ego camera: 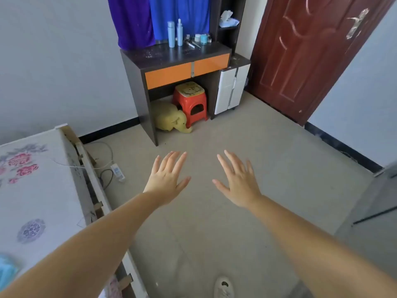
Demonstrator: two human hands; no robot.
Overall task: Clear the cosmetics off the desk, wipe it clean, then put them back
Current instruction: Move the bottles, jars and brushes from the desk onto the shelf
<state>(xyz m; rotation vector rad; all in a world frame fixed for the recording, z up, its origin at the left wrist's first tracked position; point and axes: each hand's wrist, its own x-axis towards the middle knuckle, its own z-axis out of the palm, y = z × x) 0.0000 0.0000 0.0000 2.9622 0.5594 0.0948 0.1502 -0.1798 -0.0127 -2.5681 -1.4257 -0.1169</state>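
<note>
Standing well back from the desk rn, both arms stretched out over the grey floor (257, 147). Left hand (166, 179) and right hand (238, 181) are both flat, fingers spread, palms down, holding nothing. So imo nothing's started yet, first step is just walking up to it.

The cosmetics are all on the dark tabletop (163, 55) at the far side of the room, bunched toward its far right, in front of the blue curtain (178, 14). Tall pale-blue cylinder bottle (171, 34) w/ a white pump bottle (179, 32) just beside it, both upright. Right of those, a small teal jar (204, 39) and some little bits + a couple thin sticks lying flat, too small to tell what exactly.

Tip: get close before grabbing, take the two tall ones first since they'd prob tip easiest, one per hand. Tabletop looks dusty/speckled on its left part, so it def needs the wipe. Pack of wipes (228, 19) sits on the side shelf to the right, handy.
</note>
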